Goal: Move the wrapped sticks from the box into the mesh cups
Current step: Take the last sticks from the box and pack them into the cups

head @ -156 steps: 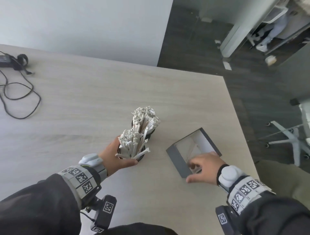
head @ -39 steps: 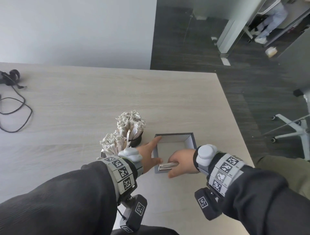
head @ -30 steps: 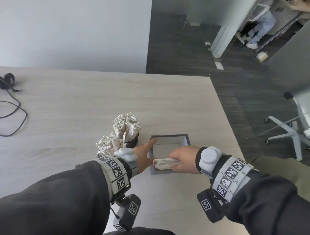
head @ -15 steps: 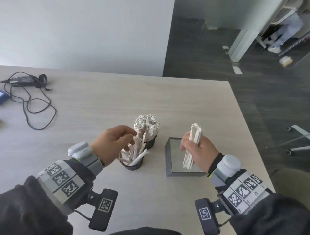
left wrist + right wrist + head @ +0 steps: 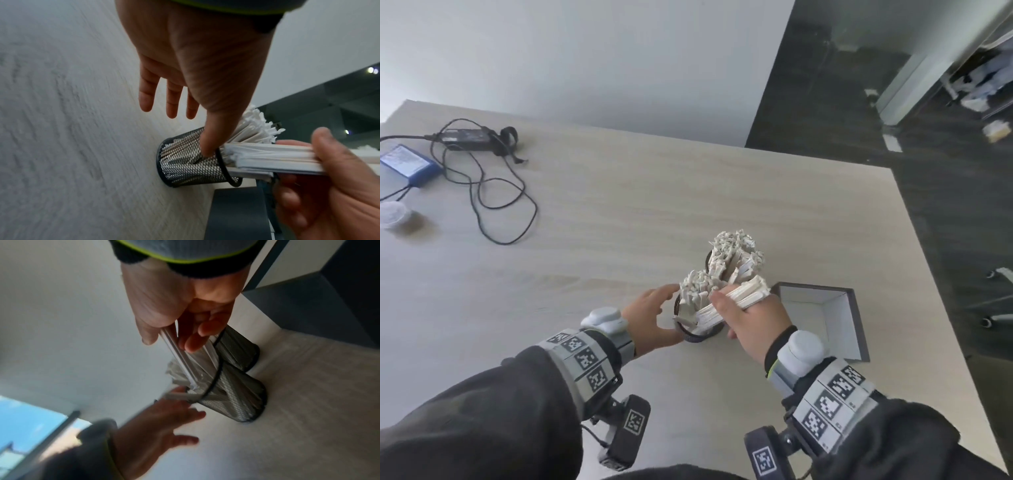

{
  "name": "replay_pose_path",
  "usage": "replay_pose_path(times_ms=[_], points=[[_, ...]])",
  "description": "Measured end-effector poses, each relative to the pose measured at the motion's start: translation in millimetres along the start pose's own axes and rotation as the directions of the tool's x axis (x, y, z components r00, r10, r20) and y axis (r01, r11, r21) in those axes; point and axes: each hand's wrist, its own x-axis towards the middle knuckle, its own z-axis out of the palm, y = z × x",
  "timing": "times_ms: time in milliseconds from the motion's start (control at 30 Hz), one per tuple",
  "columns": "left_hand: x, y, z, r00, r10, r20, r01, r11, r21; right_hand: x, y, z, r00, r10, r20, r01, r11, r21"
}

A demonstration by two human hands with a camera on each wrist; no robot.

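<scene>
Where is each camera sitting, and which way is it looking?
Head: on the person's head, looking down at the table, both hands, sleeves.
Left wrist: along the left hand, thumb on the near mesh cup.
Right wrist: along the right hand, its grip on the bundle of wrapped sticks.
Shared: all show that cup, bundle and gray box.

soft even daylight; wrist views motion-blurred, edges warped by wide lenses.
</scene>
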Motion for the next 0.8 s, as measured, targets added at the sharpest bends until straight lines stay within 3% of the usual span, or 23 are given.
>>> replay_pose_path(times_ms=[100,233,433,567,667,800], points=[[6,2,-1,0.995,0.094,-0.04,-0.092,0.995,0.031,-2,-2,6,0.998,0.006,0.063,0.002,0.992,-0.125],[14,4,-17,0.985,0.137,-0.102,-0.134,0.991,0.028,-5,-2,17,0.985,0.127,0.114,-0.125,0.992,-0.022],[23,14,-29,0.988,0.126,-0.094,-0.121,0.991,0.052,0,-3,21,0.978,0.194,0.074,-0.194,0.981,-0.013],[21,25,-31,0.982,0.185,-0.046,-0.184,0.983,0.023,-1,-5,24,0.957,0.273,0.095,-0.255,0.953,-0.166],[20,22,-30,0.975,0.211,-0.065,-0.211,0.977,0.007,-14,-10,17,0.973,0.229,0.008,-0.226,0.965,-0.134],[24,5,-25,0.981,0.175,-0.089,-0.176,0.984,-0.003,-29,5,11,0.961,0.146,-0.236,-0.16,0.986,-0.039]])
